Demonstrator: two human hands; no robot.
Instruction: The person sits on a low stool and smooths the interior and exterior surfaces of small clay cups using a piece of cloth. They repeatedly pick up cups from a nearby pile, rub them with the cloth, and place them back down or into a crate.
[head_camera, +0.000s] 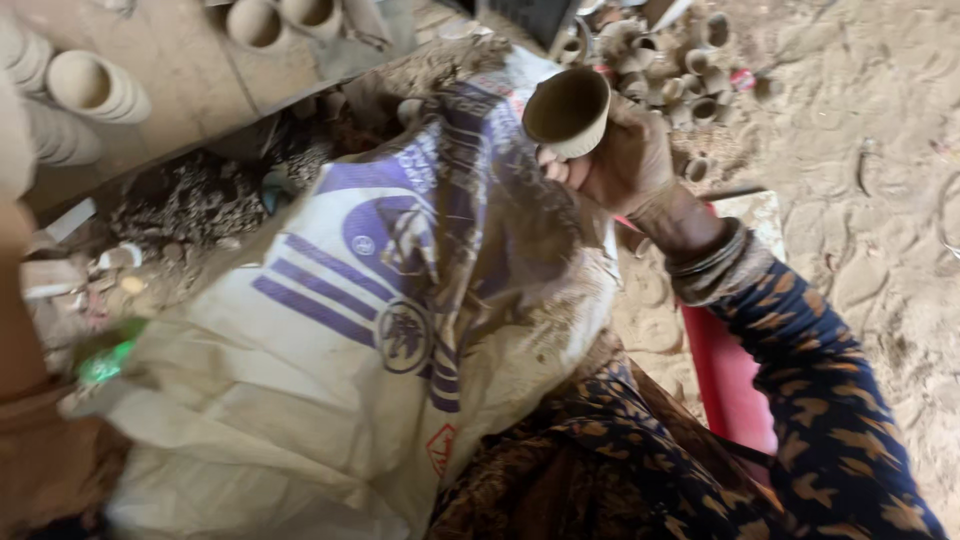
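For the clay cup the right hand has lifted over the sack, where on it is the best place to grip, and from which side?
Grip the clay cup around its lower wall and base, coming from behind and below, as the right hand does. Its open mouth tilts toward the camera and its rim looks thin, so the tapered body is probably the sturdier hold.

1. We're in a pottery workshop, earthen floor (860, 200) sandy and cracked on the right.
2. Far left, unfired clay cups (95, 85) sit in rows on a wooden board (190, 70).
3. Far centre, a heap of small clay pots (680, 70) lies on the ground.
4. Clay rubble (190, 200) gathers below the board.
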